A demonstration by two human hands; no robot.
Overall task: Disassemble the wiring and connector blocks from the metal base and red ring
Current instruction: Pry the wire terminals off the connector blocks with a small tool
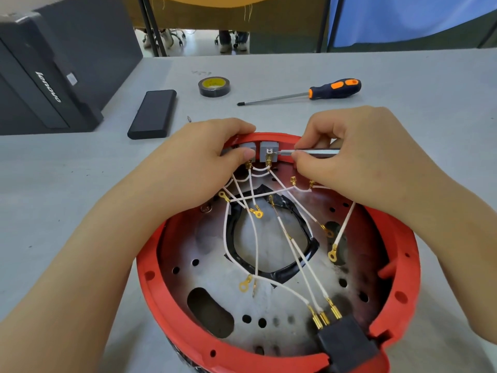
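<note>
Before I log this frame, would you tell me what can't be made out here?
Head view only:
- Far end of the silver tool: hidden inside the right hand.
- Left grey connector block: mostly covered by the left hand.
- Red ring: near rim cut off by the bottom edge.
- Tape roll label: too small.

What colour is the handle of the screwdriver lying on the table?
Dark blue and orange handle, clearest in the head view.

Both hands reach forward: left hand [207, 154] curled, apparently gripping; right hand [349, 157] pinching.
</note>
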